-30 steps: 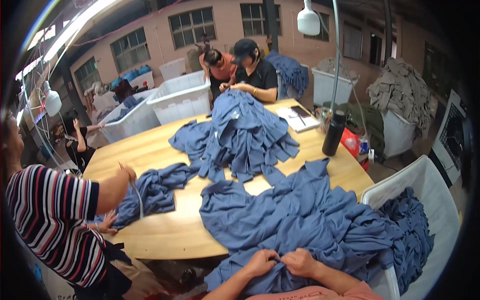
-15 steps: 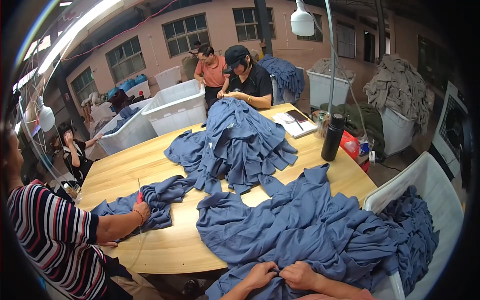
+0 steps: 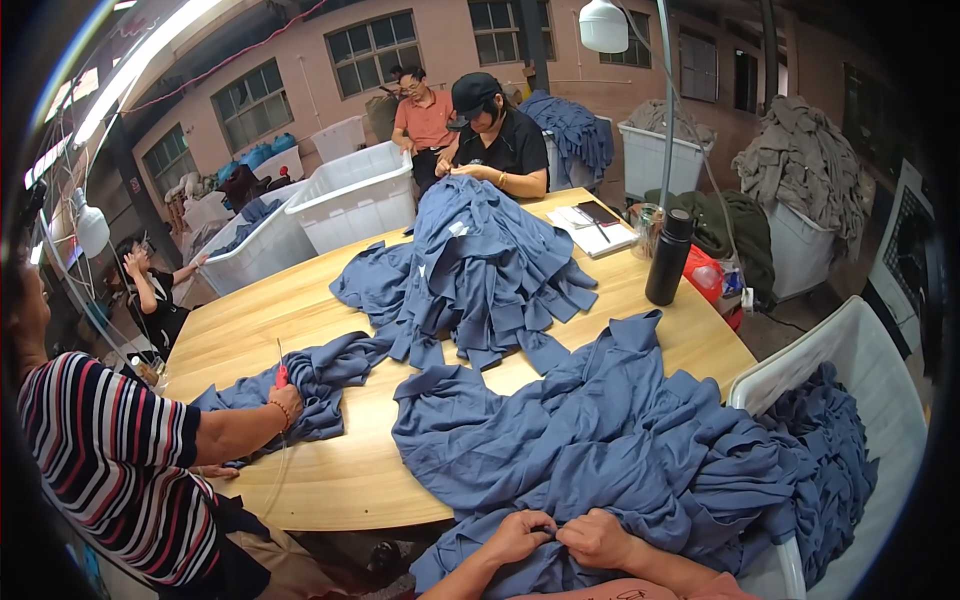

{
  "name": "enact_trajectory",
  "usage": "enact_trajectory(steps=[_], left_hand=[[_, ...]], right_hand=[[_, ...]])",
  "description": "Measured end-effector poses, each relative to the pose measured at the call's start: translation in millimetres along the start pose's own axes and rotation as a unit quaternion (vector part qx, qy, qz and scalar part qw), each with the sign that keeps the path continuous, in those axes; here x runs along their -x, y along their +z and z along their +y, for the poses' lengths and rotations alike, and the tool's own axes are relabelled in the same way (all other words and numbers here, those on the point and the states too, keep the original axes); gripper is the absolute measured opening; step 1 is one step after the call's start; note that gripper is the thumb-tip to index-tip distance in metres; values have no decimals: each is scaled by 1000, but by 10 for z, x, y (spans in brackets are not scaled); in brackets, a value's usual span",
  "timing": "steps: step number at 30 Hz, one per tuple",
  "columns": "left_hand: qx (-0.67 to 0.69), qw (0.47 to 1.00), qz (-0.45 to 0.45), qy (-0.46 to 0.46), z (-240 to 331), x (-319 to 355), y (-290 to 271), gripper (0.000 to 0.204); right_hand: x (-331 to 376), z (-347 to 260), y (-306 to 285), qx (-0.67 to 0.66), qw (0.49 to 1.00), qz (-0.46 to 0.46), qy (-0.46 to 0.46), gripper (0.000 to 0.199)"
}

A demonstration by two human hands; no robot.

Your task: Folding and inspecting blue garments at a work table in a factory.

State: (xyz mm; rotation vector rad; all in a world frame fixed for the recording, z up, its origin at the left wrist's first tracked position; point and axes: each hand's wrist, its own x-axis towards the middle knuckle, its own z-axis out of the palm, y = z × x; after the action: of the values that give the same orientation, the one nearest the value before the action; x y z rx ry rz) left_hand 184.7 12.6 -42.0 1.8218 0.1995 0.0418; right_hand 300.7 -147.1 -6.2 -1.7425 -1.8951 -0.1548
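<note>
Our left hand and right hand meet knuckle to knuckle, both pinching one fold of the blue cloth, whose heap runs away from us up the tabletop, neither hand nearer.

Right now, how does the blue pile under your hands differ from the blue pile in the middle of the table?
The near pile lies spread low and wide, spilling off the table edge toward the white bin; the middle pile is heaped into a tall mound. Both hands, left hand and right hand, pinch the near pile; a person in black works the middle pile. Both are the same blue cloth.
</note>
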Motion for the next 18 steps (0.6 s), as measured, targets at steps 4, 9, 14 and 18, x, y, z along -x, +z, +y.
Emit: enact_trajectory(steps=[4,9,14,18], left_hand=[[110,991,-19,-75,2,22,-16,9],[126,989,4,-82,37,0,-45,8],[130,990,-3,-58,-10,-25,-104,9],[209,974,-36,-76,41,17,-139,9]], right_hand=[[-32,-7,-26,-39,999,27,-10,9],[-146,-116,-134,-40,996,81,-20,12],[-209,-170,-27,-89,993,17,-73,15],[-236,-152,56,-56,994,76,-48,12]])
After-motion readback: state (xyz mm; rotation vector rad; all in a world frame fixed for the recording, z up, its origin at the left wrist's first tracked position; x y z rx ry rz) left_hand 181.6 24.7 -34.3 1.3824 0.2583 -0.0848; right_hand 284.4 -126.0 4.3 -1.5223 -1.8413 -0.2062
